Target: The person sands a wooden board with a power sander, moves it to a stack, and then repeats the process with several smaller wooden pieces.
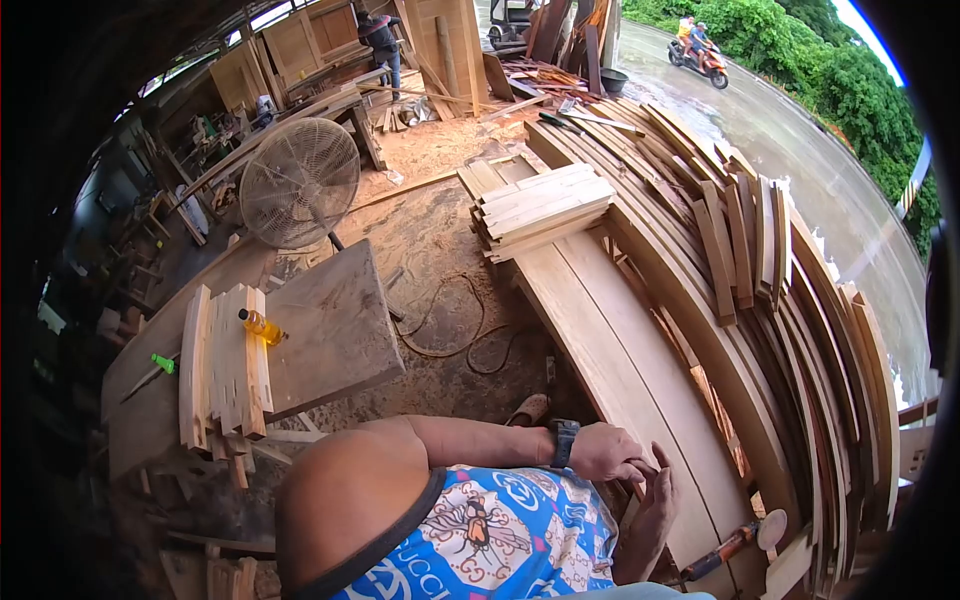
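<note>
My left hand, with a dark watch on its wrist, reaches across my front, its fingers bent together against my other hand. Anything pinched in them is too small to make out. My right hand is raised beside it, palm toward the left hand, fingers stretched and slightly curved. Both hands are above the near edge of a long pale wooden board. Close to the right hand, a tool with an orange and black handle lies on the board, by a round pale wooden piece.
Stacked pale wood pieces sit on the board's far end. Long curved planks pile up at right. At left, a table bears wood strips, a yellow bottle and a green-handled tool. A large fan stands behind; a person works farther back.
</note>
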A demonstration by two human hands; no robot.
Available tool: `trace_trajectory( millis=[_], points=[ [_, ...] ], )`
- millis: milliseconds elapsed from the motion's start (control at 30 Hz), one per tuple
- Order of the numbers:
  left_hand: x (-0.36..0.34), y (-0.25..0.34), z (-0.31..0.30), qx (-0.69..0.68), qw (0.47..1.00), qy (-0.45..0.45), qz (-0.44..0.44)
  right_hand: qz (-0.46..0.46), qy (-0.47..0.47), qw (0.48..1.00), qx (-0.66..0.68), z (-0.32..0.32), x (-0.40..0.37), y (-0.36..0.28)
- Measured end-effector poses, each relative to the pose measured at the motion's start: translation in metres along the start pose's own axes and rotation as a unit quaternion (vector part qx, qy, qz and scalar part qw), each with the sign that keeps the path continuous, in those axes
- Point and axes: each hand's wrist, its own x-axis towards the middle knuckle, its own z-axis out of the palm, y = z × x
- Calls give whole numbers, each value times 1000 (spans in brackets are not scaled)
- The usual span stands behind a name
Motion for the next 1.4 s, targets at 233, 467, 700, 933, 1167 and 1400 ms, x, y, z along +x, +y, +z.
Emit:
trace_trajectory(
  millis=[233,467,700,933,1167,1400],
  points=[
    [-6,10,-3,-44,998,-33,15,16,0,1000,-5,-3,-2,-1],
    [-8,10,-7,5,999,-40,20,30,3,1000,-7,2,-2,-3],
    [-8,-5,6,28,999,-35,29,34,-8,999,-39,-4,0,6],
    [-6,-1,1,41,996,-77,23,24,0,999,-33,-17,5,23],
    [-9,16,-8,-111,988,-73,83,59,18,998,14,-32,6,30],
    [-7,9,-3,-174,975,-88,103,67,80,992,73,-17,-1,19]
  ],
)
